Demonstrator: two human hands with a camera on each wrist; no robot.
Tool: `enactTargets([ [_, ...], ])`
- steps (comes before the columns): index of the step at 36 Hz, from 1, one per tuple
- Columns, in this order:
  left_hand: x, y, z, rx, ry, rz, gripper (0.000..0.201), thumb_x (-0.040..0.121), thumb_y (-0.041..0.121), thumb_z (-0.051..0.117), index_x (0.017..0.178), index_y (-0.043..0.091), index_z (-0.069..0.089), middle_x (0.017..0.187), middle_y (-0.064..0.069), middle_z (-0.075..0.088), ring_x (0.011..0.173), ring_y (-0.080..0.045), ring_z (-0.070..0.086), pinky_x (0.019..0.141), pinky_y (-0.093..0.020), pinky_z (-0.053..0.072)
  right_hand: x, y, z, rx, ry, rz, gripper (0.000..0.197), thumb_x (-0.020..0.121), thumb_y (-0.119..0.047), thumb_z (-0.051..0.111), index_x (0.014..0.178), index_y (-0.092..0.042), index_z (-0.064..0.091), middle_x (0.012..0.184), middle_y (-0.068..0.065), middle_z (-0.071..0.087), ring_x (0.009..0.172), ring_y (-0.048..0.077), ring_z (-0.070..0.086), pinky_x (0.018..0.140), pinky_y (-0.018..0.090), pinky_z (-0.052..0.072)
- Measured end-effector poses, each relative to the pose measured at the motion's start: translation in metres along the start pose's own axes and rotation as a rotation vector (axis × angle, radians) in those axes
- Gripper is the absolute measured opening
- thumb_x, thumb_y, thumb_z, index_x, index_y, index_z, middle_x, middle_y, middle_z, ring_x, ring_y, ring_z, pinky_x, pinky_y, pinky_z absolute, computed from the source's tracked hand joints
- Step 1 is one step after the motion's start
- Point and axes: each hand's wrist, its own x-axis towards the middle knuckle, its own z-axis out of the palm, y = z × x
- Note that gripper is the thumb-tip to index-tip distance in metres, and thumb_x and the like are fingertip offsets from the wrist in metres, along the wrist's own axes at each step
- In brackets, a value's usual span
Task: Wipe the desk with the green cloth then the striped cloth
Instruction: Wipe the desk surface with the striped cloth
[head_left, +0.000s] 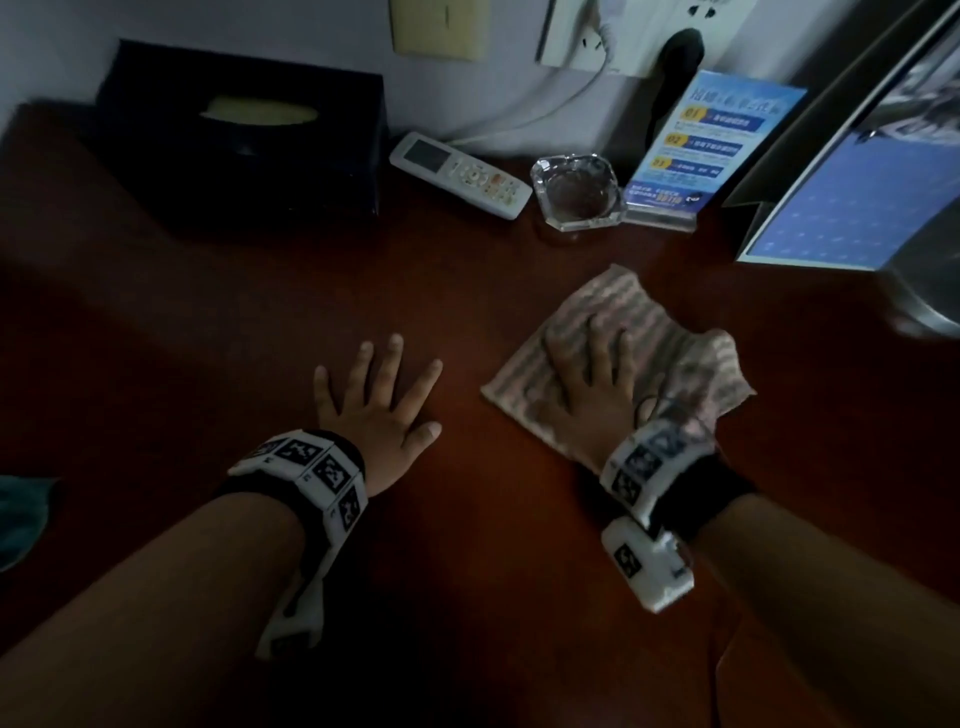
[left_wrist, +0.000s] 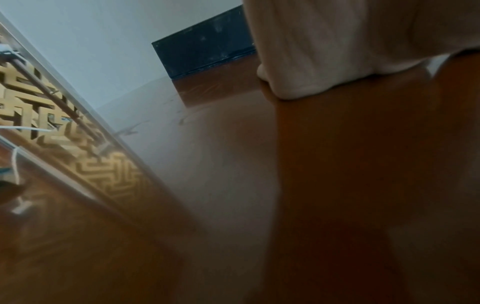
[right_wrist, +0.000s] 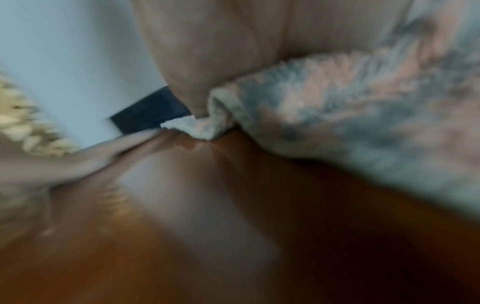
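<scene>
The striped cloth (head_left: 618, 306), pink and grey, lies crumpled on the dark red-brown desk (head_left: 208, 312), right of centre. My right hand (head_left: 592, 379) presses flat on it with fingers spread; a fold of cloth rides up beside the wrist. The blurred right wrist view shows the striped cloth (right_wrist: 350, 123) bunched under my right hand (right_wrist: 207, 51). My left hand (head_left: 379, 395) lies flat on the bare wood, fingers spread, holding nothing. The left wrist view shows only the heel of my left hand (left_wrist: 337, 51) on the desk (left_wrist: 233, 164). The green cloth (head_left: 21, 514) lies at the far left edge.
Along the back wall stand a black tissue box (head_left: 244, 135), a white remote (head_left: 460, 174), a glass ashtray (head_left: 576, 192) and a blue sign card (head_left: 696, 150). A tilted screen (head_left: 857, 182) fills the right side. White cables hang from wall sockets.
</scene>
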Motion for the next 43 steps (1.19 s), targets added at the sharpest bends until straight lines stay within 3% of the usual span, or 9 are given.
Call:
enactTargets([
  [4,-0.001,0.0,-0.001,-0.001,-0.002,-0.008,0.062,0.095,0.059,0.012,0.137,0.046,-0.031,0.141,0.003,-0.049,0.135,-0.025,-0.039,0.108,-0.061,-0.015,-0.073,-0.01,0.021,-0.096,-0.058,-0.113,0.072,0.076,-0.072,0.013,0.138,-0.055,-0.02,0.151,-0.004,-0.033,0.137,0.027,-0.034,0.103,0.072,0.003],
  [6,-0.001,0.0,-0.001,-0.008,-0.006,-0.007,0.062,0.095,0.059,0.012,0.137,0.046,-0.031,0.141,0.003,-0.05,0.135,-0.025,-0.039,0.108,-0.061,-0.015,-0.111,-0.015,0.025,-0.166,-0.064,-0.147,0.072,0.081,-0.068,0.021,0.145,-0.049,-0.003,0.158,0.003,-0.016,0.143,0.033,-0.014,0.098,0.071,0.0],
  [8,-0.001,0.0,-0.001,-0.008,-0.006,-0.005,0.061,0.095,0.06,0.011,0.137,0.046,-0.032,0.14,0.003,-0.05,0.134,-0.025,-0.039,0.108,-0.061,-0.015,-0.137,-0.02,0.027,-0.22,-0.088,-0.163,0.072,0.08,-0.066,0.031,0.147,-0.043,0.016,0.159,0.008,0.004,0.144,0.038,0.007,0.094,0.074,0.015],
  [10,-0.001,0.0,-0.001,-0.008,-0.009,-0.005,0.062,0.095,0.06,0.011,0.136,0.045,-0.032,0.14,0.003,-0.051,0.134,-0.025,-0.04,0.108,-0.061,-0.015,-0.149,-0.022,0.03,-0.227,-0.152,-0.162,0.074,0.079,-0.067,0.034,0.147,-0.042,0.019,0.159,0.009,0.007,0.143,0.04,0.009,0.092,0.074,0.023],
  [15,-0.001,-0.001,0.0,-0.01,-0.003,-0.002,0.062,0.095,0.059,0.011,0.136,0.045,-0.033,0.14,0.003,-0.051,0.133,-0.025,-0.04,0.107,-0.061,-0.016,-0.127,-0.024,0.027,-0.136,-0.155,-0.183,0.068,0.083,-0.075,0.022,0.138,-0.059,-0.015,0.152,-0.006,-0.032,0.138,0.028,-0.033,0.1,0.074,0.005],
  [19,0.002,-0.001,0.001,0.004,0.007,-0.013,0.062,0.095,0.059,0.01,0.136,0.045,-0.034,0.141,0.002,-0.05,0.135,-0.026,-0.039,0.107,-0.062,-0.015,-0.08,-0.026,0.02,-0.157,-0.117,-0.128,0.071,0.076,-0.078,0.017,0.128,-0.063,-0.029,0.144,-0.012,-0.043,0.135,0.024,-0.037,0.099,0.071,-0.012],
  [30,0.001,-0.002,0.001,0.011,0.019,0.013,0.061,0.096,0.058,0.012,0.138,0.044,-0.03,0.142,0.001,-0.048,0.135,-0.026,-0.038,0.108,-0.062,-0.014,0.036,-0.059,-0.023,-0.108,-0.124,0.003,0.066,0.084,-0.074,0.024,0.141,-0.057,-0.005,0.154,-0.01,-0.027,0.14,0.025,-0.028,0.104,0.07,-0.011],
  [37,0.001,0.0,0.0,0.032,0.02,-0.011,0.059,0.096,0.057,0.012,0.147,0.039,-0.011,0.143,0.001,-0.047,0.136,-0.027,-0.037,0.108,-0.061,-0.013,0.006,-0.066,-0.005,-0.074,-0.037,-0.013,0.066,0.085,-0.071,0.027,0.141,-0.056,-0.005,0.154,-0.01,-0.025,0.14,0.025,-0.028,0.104,0.068,-0.012],
  [43,0.004,0.001,0.007,0.007,0.105,-0.021,0.059,0.096,0.058,0.011,0.139,0.047,-0.028,0.146,0.004,-0.044,0.138,-0.025,-0.033,0.109,-0.06,-0.012,-0.078,-0.058,0.034,-0.06,-0.039,-0.157,0.074,0.076,-0.077,0.019,0.14,-0.056,-0.012,0.151,-0.009,-0.033,0.134,0.023,-0.038,0.103,0.074,0.003],
])
